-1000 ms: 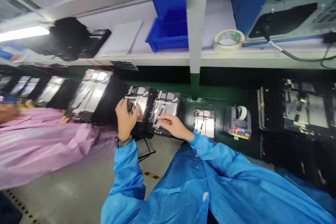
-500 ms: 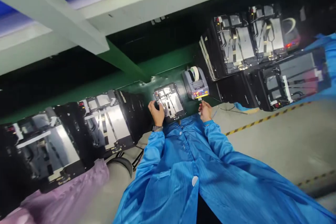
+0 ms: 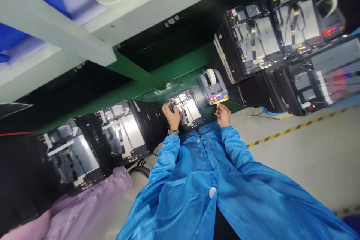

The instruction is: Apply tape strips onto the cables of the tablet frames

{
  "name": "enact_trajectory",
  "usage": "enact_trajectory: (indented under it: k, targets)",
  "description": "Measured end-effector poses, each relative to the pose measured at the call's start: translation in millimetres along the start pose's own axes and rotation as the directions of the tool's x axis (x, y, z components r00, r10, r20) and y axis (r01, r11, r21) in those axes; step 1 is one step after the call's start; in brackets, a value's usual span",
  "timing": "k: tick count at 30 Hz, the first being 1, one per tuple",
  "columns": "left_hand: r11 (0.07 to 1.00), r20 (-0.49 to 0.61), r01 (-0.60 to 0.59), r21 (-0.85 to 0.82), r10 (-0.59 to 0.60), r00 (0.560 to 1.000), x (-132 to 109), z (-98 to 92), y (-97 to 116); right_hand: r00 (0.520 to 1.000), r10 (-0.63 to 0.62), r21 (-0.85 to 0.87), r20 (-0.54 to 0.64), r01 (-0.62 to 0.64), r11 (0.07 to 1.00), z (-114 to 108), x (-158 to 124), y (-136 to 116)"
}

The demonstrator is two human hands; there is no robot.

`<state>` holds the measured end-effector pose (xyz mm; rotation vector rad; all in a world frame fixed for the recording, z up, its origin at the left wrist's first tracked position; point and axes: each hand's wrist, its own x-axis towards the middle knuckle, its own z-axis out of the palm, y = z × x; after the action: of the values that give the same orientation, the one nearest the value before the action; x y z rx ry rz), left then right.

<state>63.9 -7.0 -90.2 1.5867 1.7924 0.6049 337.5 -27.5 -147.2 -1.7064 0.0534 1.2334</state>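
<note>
A flat black electronic unit [image 3: 190, 109] with a silver plate and dark strips across it lies on the green bench in front of me. My left hand [image 3: 172, 117] is at its left edge, thumb and fingers curved but apart; contact with the edge is hard to make out. Right of the unit stands a grey tape dispenser [image 3: 214, 87] carrying a roll of pale tape [image 3: 210, 77], with lit red digits on its front. My right hand [image 3: 223, 115] pinches a short strip of tape [image 3: 218, 104] at the dispenser's front.
Stacks of similar black units stand at left [image 3: 123, 131] and right [image 3: 257, 43]. Another tape dispenser [image 3: 332, 20] is at far right. A shelf beam [image 3: 157, 5] crosses overhead. A person's pink sleeve [image 3: 98, 198] is at lower left. Striped floor tape [image 3: 281, 131] runs along the right.
The view has shifted slightly, so most things on the bench sit farther right in it. My left hand stays by the unit's edge and my right hand at the dispenser's front.
</note>
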Motion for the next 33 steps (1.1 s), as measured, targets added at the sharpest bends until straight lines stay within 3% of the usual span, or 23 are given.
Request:
enact_trajectory:
  k: [1,3,6,8,10,11,12,13,15,17,18,21,24,29,33]
  targets:
    - [0.999,-0.100,0.035,0.002,-0.035,0.994,-10.0,-7.0,14.6,1.000,0.015,-0.021,-0.017,-0.016,1.000,-0.4,0.6,0.1]
    - [0.999,-0.147,-0.017,-0.037,0.011,0.989,-34.6,-26.6,48.7,0.999,0.006,-0.047,-0.054,-0.009,0.999,-4.3,2.8,4.0]
    - [0.965,0.079,-0.204,-0.163,0.219,0.972,-70.5,-71.0,101.3,0.993,-0.086,-0.022,-0.080,0.085,0.996,-15.0,15.9,18.0]
    - [0.955,0.158,-0.216,-0.203,0.250,0.955,-91.3,-114.3,129.1,0.995,-0.100,-0.019,-0.020,0.100,0.995,-23.2,28.9,28.3]
    - [0.962,0.168,-0.214,-0.168,0.242,0.956,-110.2,-168.4,143.4,0.995,-0.098,-0.011,0.032,0.098,0.995,-32.4,38.4,35.5]
    - [0.979,0.136,-0.186,-0.089,0.197,0.971,-117.7,-197.9,143.0,0.995,-0.100,-0.013,0.019,0.101,0.995,-37.2,41.0,37.6]
    - [0.991,0.004,-0.132,0.007,0.132,0.991,-123.1,-227.7,136.8,0.996,-0.086,-0.015,0.026,0.086,0.996,-41.6,42.5,38.7]
    - [0.993,-0.179,-0.070,0.096,0.086,0.980,-125.7,-256.6,124.9,0.997,-0.078,-0.012,0.020,0.078,0.997,-45.2,43.3,39.1]
    - [0.956,-0.517,0.143,0.254,0.009,0.856,-123.6,-307.6,86.9,0.997,-0.082,0.005,0.010,0.082,0.997,-49.3,44.4,38.1]
    - [0.852,-0.636,0.361,0.378,-0.044,0.771,-115.9,-345.3,39.5,0.995,-0.098,0.024,-0.021,0.098,0.995,-49.9,46.2,36.3]
    - [0.801,-0.640,0.433,0.413,-0.083,0.764,-112.0,-358.7,16.3,0.995,-0.099,0.030,-0.025,0.099,0.995,-49.5,47.4,35.4]
    - [0.721,-0.624,0.542,0.433,-0.194,0.757,-104.9,-378.9,-37.1,0.996,-0.090,0.045,-0.025,0.091,0.995,-47.9,49.7,33.3]
    - [0.695,-0.602,0.558,0.453,-0.223,0.767,-104.3,-379.8,-61.0,0.994,-0.098,0.043,-0.049,0.100,0.994,-46.8,47.1,31.4]
    - [0.690,-0.589,0.506,0.518,-0.142,0.796,-105.4,-376.3,-65.2,0.996,-0.066,0.029,-0.061,0.067,0.997,-42.9,35.0,26.4]
    - [0.684,-0.564,0.437,0.584,-0.045,0.825,-113.2,-363.6,-34.9,0.994,-0.084,0.020,-0.071,0.086,0.996,-42.1,28.1,25.8]
